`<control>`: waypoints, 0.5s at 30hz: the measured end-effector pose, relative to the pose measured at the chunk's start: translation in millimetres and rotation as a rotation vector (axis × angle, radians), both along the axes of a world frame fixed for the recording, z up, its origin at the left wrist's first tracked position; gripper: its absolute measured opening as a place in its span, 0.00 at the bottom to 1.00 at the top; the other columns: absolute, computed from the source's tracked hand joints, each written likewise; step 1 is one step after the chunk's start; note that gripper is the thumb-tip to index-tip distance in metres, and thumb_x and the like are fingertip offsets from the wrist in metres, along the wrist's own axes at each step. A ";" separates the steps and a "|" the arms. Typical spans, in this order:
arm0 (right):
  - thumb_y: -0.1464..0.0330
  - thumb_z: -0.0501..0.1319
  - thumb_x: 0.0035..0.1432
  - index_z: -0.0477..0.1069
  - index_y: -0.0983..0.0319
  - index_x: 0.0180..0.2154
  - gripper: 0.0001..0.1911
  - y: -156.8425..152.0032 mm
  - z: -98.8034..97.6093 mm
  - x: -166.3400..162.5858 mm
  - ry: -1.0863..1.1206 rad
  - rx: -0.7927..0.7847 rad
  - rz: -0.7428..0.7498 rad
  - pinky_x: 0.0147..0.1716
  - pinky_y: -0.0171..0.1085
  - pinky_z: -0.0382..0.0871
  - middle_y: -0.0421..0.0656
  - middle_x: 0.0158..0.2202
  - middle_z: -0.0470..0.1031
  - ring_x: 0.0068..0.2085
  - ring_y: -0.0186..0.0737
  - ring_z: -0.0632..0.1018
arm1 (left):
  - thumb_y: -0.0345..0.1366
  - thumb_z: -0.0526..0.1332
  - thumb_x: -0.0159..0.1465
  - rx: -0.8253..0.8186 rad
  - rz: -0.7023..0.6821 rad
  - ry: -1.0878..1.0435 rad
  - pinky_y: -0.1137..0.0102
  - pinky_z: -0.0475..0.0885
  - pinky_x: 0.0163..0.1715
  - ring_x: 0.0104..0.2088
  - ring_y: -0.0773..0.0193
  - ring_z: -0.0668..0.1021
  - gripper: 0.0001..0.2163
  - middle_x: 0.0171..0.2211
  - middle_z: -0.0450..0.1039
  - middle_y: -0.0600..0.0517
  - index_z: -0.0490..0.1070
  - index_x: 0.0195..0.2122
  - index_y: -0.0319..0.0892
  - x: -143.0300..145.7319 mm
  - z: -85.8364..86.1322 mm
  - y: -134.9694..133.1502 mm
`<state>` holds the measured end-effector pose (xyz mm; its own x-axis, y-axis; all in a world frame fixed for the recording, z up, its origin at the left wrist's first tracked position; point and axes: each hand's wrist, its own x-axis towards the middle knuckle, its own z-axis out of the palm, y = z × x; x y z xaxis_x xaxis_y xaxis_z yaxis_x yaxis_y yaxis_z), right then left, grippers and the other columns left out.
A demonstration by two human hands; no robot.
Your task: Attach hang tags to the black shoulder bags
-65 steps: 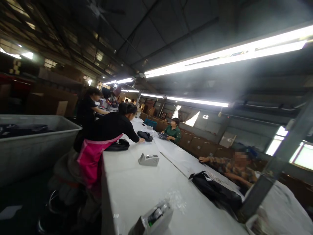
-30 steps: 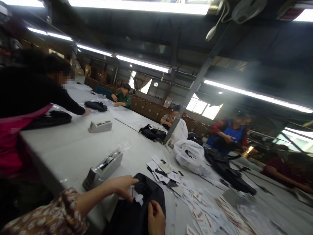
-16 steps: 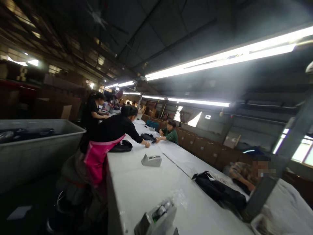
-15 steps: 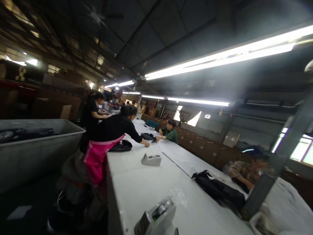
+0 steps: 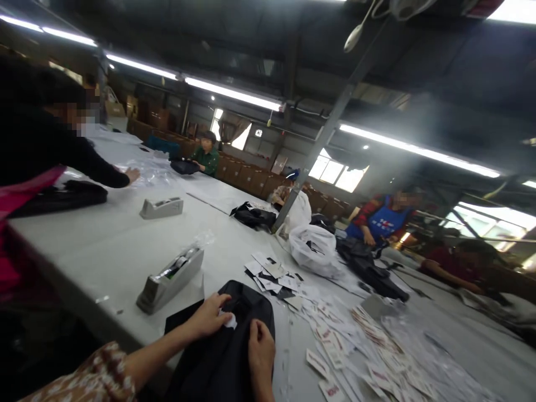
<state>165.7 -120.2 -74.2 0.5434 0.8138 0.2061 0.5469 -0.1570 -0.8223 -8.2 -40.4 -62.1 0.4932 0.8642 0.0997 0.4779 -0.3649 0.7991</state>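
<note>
In front of me at the table's near edge lies a black bag (image 5: 209,357), smooth and dark, with its lower part cut off by the frame. My left hand (image 5: 209,315) is on its upper left, with thumb and fingers closed around a crumpled white piece of paper (image 5: 230,320). On the bag's right side my right hand (image 5: 261,353) has its fingers curled together against the fabric, seemingly gripping it; the exact hold is hidden. Beyond my left hand stands a grey tape dispenser (image 5: 171,279).
A second tape dispenser (image 5: 162,207) stands farther back. Loose cards (image 5: 274,279) and printed tags (image 5: 330,346) spread to the right, beside clear plastic bags (image 5: 439,352). A white sack (image 5: 312,248) and a slanted post (image 5: 288,209) stand beyond. Several co-workers surround the white table (image 5: 104,251).
The view has swung right and down. My hands, the black bag, the cards and the tags are now in view. The co-worker in pink and black now appears at the far left.
</note>
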 end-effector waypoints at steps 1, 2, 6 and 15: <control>0.57 0.51 0.55 0.76 0.64 0.35 0.21 2.5 3.3 -0.7 0.003 -0.005 0.007 0.37 0.35 0.69 0.47 0.34 0.79 0.38 0.44 0.78 | 0.40 0.55 0.57 -0.004 -0.007 -0.008 0.64 0.64 0.51 0.48 0.55 0.72 0.23 0.47 0.70 0.43 0.66 0.52 0.37 -1.9 -0.7 0.6; 0.56 0.51 0.56 0.76 0.64 0.34 0.22 5.9 6.4 -0.9 0.006 -0.011 0.021 0.36 0.35 0.69 0.47 0.32 0.79 0.37 0.44 0.78 | 0.40 0.56 0.56 -0.008 -0.009 -0.015 0.65 0.64 0.51 0.48 0.55 0.72 0.23 0.47 0.70 0.43 0.66 0.52 0.36 -3.2 -1.3 0.2; 0.53 0.54 0.54 0.76 0.62 0.29 0.21 25.2 14.6 -4.0 -0.013 -0.034 0.078 0.32 0.34 0.67 0.44 0.29 0.78 0.32 0.42 0.77 | 0.41 0.58 0.54 -0.023 -0.024 -0.038 0.64 0.65 0.51 0.48 0.54 0.73 0.25 0.48 0.70 0.42 0.66 0.52 0.35 -4.8 -0.9 -5.8; 0.56 0.57 0.53 0.73 0.65 0.42 0.22 -0.5 24.1 18.7 -0.008 -0.096 0.024 0.36 0.35 0.70 0.48 0.36 0.78 0.36 0.44 0.78 | 0.48 0.56 0.59 -0.116 0.191 -0.357 0.67 0.70 0.47 0.47 0.56 0.76 0.19 0.44 0.76 0.49 0.72 0.44 0.41 -49.2 49.1 6.3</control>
<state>184.4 -120.7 -50.1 0.5225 0.8426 0.1304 0.5579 -0.2222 -0.7996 -57.4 -34.1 -13.0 0.2753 0.9523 0.1318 0.2138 -0.1942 0.9574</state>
